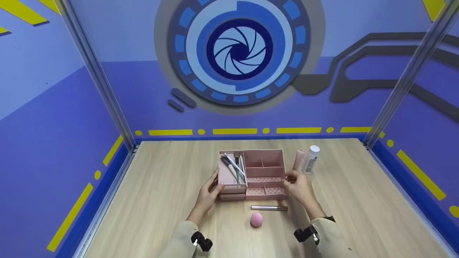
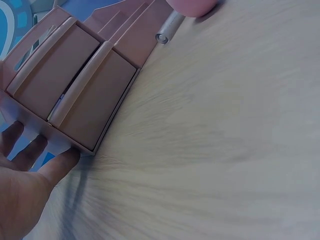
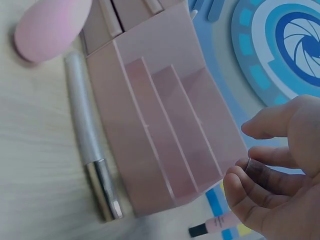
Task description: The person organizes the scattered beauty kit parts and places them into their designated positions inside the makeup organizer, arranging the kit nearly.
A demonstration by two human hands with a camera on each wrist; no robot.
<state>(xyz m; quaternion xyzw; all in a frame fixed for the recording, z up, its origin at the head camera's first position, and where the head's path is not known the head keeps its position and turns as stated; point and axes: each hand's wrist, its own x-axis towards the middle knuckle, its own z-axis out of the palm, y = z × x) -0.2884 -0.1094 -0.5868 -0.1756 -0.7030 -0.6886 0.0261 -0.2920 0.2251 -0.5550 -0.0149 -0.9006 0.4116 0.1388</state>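
Note:
A pink desktop makeup organizer [image 1: 264, 157] stands on the wooden table between both hands. Several makeup brushes [image 1: 233, 167] lie on top of its left part, above two drawers [image 2: 95, 92]. Its right part has open, stepped compartments [image 3: 157, 110]. My left hand [image 1: 208, 192] touches the left side, fingertips against the wall below the top edge. At the right side is my right hand [image 1: 300, 187], its fingers loosely bent and their tips right at the organizer's edge. In front lie a silver tube with a shiny end [image 1: 269, 208] and a pink egg-shaped makeup sponge [image 1: 256, 219].
Behind the right hand stand a white-capped bottle [image 1: 311, 159] and a small pink tube [image 1: 298, 159] with a black cap [image 3: 198, 230]. Blue panels with yellow marks [image 1: 235, 131] enclose the table at the back and both sides, joined by metal corner posts [image 1: 96, 75].

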